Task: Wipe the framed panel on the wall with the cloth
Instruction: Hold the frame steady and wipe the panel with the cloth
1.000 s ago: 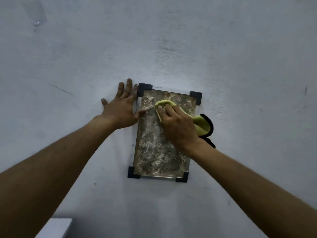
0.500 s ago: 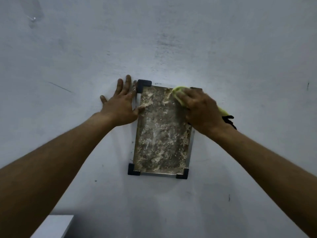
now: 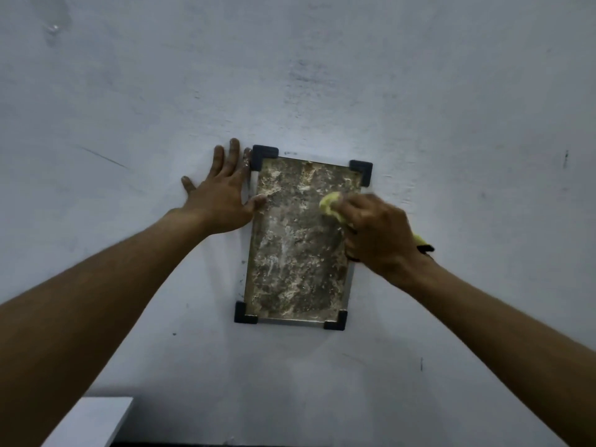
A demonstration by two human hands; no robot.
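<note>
A framed panel (image 3: 290,253) hangs on the white wall, with a metal rim and black corner caps; its face is mottled brown with whitish smears. My left hand (image 3: 222,195) lies flat and spread on the wall against the panel's upper left edge, thumb touching the face. My right hand (image 3: 377,233) presses a yellow-green cloth (image 3: 330,204) onto the panel's right side, below the top right corner. A dark-edged end of the cloth sticks out behind the wrist. The hand hides part of the panel's right rim.
The white wall (image 3: 322,75) fills the view, with small scuffs and dark marks. A white ledge or box corner (image 3: 93,421) shows at the bottom left. A small fixing (image 3: 53,27) sits high on the wall at upper left.
My right hand swept the cloth from the upper middle of the panel to its top right corner, then down the right side. My left hand stayed in place.
</note>
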